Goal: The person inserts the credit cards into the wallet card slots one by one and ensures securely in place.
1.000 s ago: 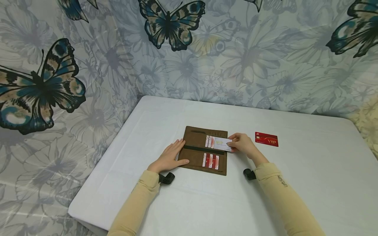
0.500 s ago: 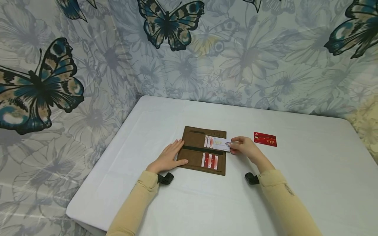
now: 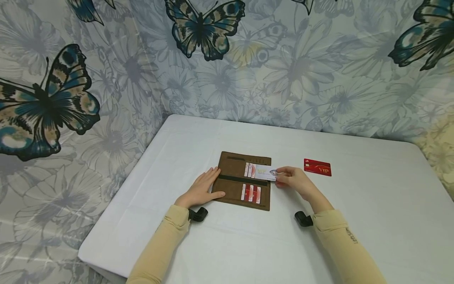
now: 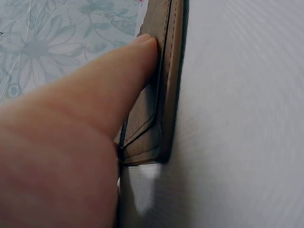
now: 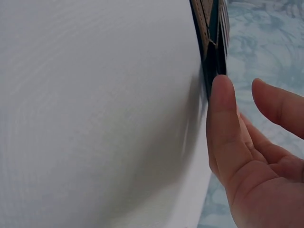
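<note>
An unfolded brown wallet [image 3: 234,190] lies on the table, its dark centre fold running across. My left hand [image 3: 201,188] rests flat on its left edge, fingers straight; the left wrist view shows the thumb [image 4: 137,57] on the leather. In the upper half, a white VIP card [image 3: 265,172] sits partly in a slot and sticks out past the right edge. My right hand [image 3: 296,181] is at that card's outer end with fingertips touching it. In the right wrist view, thumb and finger stand apart beside the wallet's edge. Several red-and-white cards [image 3: 251,193] fill the lower slots.
A red VIP card [image 3: 317,167] lies on the white-covered table [image 3: 376,205] to the right of the wallet. Behind the table hangs a backdrop with butterflies [image 3: 200,29] and flowers. Black wrist cameras [image 3: 304,219] sit at both cuffs.
My right fingers have loosened from a pinch over the white card and drawn back to its outer end, the wrist shifting slightly right and nearer. The left hand stays on the wallet.
</note>
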A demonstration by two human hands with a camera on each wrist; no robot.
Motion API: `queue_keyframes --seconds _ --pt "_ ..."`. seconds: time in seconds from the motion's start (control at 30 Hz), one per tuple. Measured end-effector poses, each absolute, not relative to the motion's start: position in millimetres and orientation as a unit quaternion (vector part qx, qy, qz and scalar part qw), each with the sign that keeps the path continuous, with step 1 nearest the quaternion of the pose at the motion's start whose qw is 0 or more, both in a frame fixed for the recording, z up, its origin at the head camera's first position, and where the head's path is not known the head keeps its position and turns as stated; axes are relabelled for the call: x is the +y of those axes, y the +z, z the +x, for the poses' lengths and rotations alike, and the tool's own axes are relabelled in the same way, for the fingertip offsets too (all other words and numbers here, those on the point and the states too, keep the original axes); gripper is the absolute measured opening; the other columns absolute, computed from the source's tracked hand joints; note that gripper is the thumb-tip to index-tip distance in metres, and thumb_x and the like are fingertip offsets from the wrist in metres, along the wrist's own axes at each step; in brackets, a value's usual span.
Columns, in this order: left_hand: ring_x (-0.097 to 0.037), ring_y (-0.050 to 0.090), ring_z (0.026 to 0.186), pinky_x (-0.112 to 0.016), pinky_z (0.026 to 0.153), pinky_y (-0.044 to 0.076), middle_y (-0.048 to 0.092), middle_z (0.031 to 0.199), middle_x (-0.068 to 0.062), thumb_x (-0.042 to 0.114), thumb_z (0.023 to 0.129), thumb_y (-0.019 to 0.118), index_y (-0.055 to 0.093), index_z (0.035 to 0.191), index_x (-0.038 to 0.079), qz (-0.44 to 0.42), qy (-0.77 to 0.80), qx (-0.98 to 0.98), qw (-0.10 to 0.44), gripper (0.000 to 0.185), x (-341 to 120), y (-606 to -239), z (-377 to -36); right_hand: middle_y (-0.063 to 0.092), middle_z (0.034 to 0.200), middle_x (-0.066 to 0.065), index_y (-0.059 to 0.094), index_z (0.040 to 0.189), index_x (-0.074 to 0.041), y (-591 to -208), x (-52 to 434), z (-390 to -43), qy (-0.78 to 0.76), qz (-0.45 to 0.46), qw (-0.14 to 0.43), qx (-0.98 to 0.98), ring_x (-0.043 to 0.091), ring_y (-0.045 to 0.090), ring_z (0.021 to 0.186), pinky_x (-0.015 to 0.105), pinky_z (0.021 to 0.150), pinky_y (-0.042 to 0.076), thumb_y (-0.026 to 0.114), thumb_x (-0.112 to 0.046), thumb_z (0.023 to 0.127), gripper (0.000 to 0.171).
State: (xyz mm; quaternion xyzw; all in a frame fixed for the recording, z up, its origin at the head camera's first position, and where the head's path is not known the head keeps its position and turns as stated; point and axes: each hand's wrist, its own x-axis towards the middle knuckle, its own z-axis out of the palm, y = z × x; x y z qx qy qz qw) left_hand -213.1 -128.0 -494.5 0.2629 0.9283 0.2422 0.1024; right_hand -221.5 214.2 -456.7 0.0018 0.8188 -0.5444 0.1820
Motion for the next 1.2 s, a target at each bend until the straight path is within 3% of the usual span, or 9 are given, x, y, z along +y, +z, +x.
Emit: queue_keyframes --seconds 0.57,0.83,1.2 --pt "-0.015 -0.001 0.139 -0.036 0.111 0.001 0.006 0.154 -0.004 0.054 0.089 0.052 0.010 0.150 0.012 0.257 0.237 0.931 0.108 0.085 -128 -496 -214 0.055 0.110 0.020 0.051 0.123 0.008 -451 198 -230 -0.508 -0.006 0.171 0.844 0.023 0.053 0.091 0.031 0.080 0.048 0.058 -0.013 0.091 0.038" --pt "-0.015 -0.001 0.139 -0.036 0.111 0.001 0.006 0.154 -0.004 0.054 0.089 0.052 0.010 0.150 0.011 0.257 0.241 0.930 0.106 0.085 -129 -496 -214 0.059 0.103 0.021 0.047 0.121 0.013 -447 191 -232 -0.499 -0.018 0.167 0.850 0.022 0.058 0.086 0.034 0.078 0.048 0.060 -0.008 0.090 0.040" --pt "-0.016 0.000 0.139 -0.037 0.111 0.001 0.006 0.154 -0.006 0.052 0.089 0.053 0.010 0.150 0.010 0.258 0.243 0.929 0.109 0.085 -128 -495 -214 0.060 0.095 0.017 0.048 0.119 0.014 -445 184 -233 -0.489 -0.029 0.168 0.856 0.020 0.053 0.081 0.033 0.073 0.047 0.059 -0.006 0.089 0.037"
